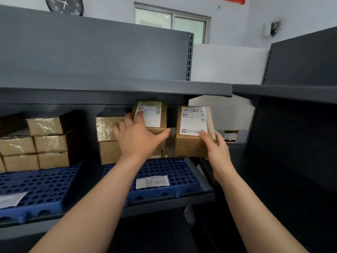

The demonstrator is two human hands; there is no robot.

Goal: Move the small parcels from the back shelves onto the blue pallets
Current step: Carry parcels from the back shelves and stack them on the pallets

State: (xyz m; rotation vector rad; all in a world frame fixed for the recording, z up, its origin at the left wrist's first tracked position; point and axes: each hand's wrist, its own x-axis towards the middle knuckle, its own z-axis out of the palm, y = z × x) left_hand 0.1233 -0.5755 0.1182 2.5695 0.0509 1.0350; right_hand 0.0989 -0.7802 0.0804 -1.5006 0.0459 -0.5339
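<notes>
My left hand (138,136) grips a small brown parcel (155,115) with a white label, on top of a stack of parcels (109,143) on the right blue pallet (164,178). My right hand (215,145) holds a second labelled brown parcel (193,132) by its lower right corner, just above the pallet's far right end. A left blue pallet (36,189) carries several taped brown parcels (34,143) stacked in rows.
Both pallets lie on a dark grey shelf (200,196) under another shelf board (127,90). White paper labels (152,181) lie on the pallets. A second dark shelf unit (291,125) stands at the right. A clock (64,5) hangs on the wall.
</notes>
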